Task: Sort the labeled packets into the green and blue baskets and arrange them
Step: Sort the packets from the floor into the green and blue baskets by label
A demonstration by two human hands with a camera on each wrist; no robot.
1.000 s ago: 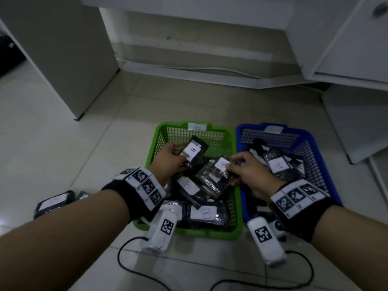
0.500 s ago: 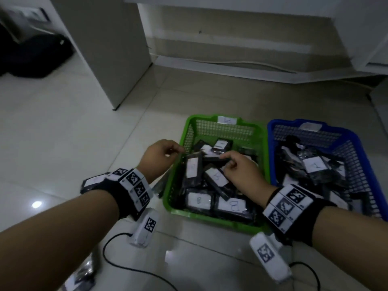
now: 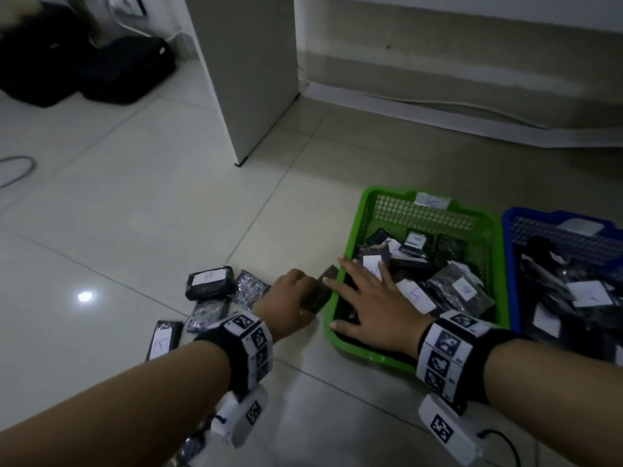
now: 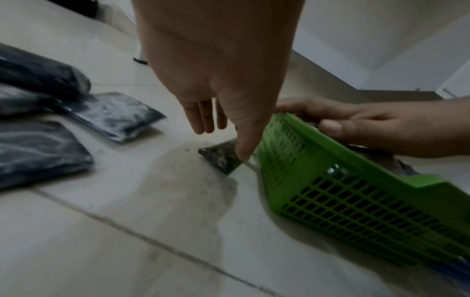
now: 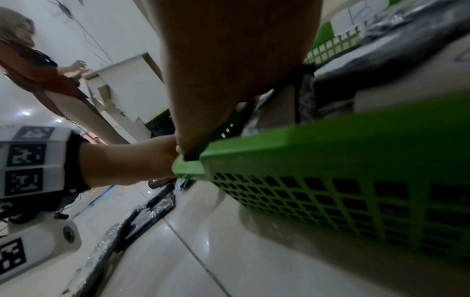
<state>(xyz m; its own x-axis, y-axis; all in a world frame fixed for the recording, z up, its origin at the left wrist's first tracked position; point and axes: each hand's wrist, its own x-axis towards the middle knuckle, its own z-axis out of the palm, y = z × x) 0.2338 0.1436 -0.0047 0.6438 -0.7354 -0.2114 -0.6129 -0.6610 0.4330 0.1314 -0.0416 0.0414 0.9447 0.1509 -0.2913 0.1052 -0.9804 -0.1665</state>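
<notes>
The green basket [image 3: 384,191] holds several dark packets with white labels, and the blue basket [image 3: 539,214] beside it on the right holds more. A dark packet [image 3: 318,293] lies on the floor against the green basket's left wall [image 4: 356,201]. My left hand [image 3: 303,291] is low over it. In the left wrist view, its fingers [image 4: 203,120] hang straight and the thumb tip touches the packet [image 4: 221,158]. My right hand [image 3: 357,284] lies spread flat on the green basket's left rim and the packets inside.
Several loose packets [image 3: 209,283] lie on the tiled floor left of my left hand. A white cabinet panel [image 3: 246,79] stands behind, with black bags [image 3: 101,69] at the far left. Cables trail near my wrists. Another person [image 5: 38,60] shows in the right wrist view.
My left hand dropped from the green basket's left edge to the packet on the floor. My right hand moved from inside the basket to its left rim and spread flat. The head view swung left.
</notes>
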